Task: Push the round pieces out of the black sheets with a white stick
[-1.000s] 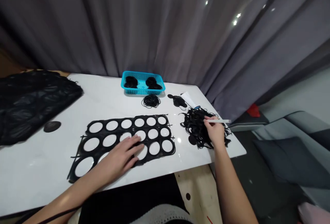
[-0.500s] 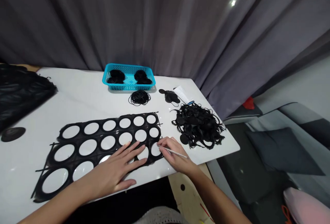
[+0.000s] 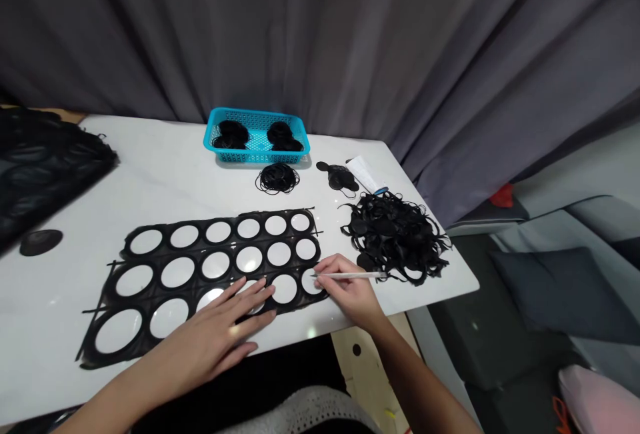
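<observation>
**Flat left grip (image 3: pixel 215 327) pins the punched black sheet (image 3: pixel 200 251) as the right grip (image 3: pixel 347 287) pinches a white stick (image 3: pixel 350 275)**

The left grip lies wide open, its fingers fanned over the lower row of holes. It appears to be weighing the sheet down on the white desk (image 3: pixel 165 167) so that it cannot slide. The right grip is narrow, with thumb and fingers closed on the stick as on a pen, which brings the tip to the rim of the last hole on the right of that row. The sheet, with three rows of round holes, lies in front of the person, just left of a heap of tangled black offcuts (image 3: pixel 395 237). Farther back, a blue plastic basket (image 3: pixel 250 114) holds black coils (image 3: pixel 233 134). Compared with the earlier frame, the stick has swung from a slant to nearly level.
</observation>
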{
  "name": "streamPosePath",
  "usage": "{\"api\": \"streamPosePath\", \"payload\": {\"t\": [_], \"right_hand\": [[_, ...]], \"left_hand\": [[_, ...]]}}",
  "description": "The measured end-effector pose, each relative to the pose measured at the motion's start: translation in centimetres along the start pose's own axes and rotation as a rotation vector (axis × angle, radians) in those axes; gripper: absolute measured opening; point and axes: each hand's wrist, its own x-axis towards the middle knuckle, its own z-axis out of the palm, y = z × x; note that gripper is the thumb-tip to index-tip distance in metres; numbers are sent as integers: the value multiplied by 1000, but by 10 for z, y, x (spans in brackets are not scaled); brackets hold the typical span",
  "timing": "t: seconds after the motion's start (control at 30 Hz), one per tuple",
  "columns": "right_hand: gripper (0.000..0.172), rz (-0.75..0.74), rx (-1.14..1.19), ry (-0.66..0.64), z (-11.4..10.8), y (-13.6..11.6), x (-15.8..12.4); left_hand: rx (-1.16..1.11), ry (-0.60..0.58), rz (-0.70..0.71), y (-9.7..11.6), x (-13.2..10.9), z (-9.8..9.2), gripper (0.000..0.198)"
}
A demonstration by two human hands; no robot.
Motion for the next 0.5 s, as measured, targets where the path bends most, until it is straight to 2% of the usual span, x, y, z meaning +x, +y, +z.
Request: {"api": "streamPosePath", "payload": {"t": [0.13, 0.3, 0.4, 0.5], "right_hand": [[12, -10, -42, -16, 10, -1, 8], [18, 83, 74, -36, 15, -3, 22], [20, 144, 96, 15, 18, -3, 29], [22, 140, 103, 76, 20, -1, 38]], "left_hand": [[17, 65, -75, 5, -4, 8, 53], [99, 54, -46, 7, -6, 8, 57], [145, 47, -27, 8, -8, 7, 65], [148, 31, -20, 8, -11, 5, 73]]}}
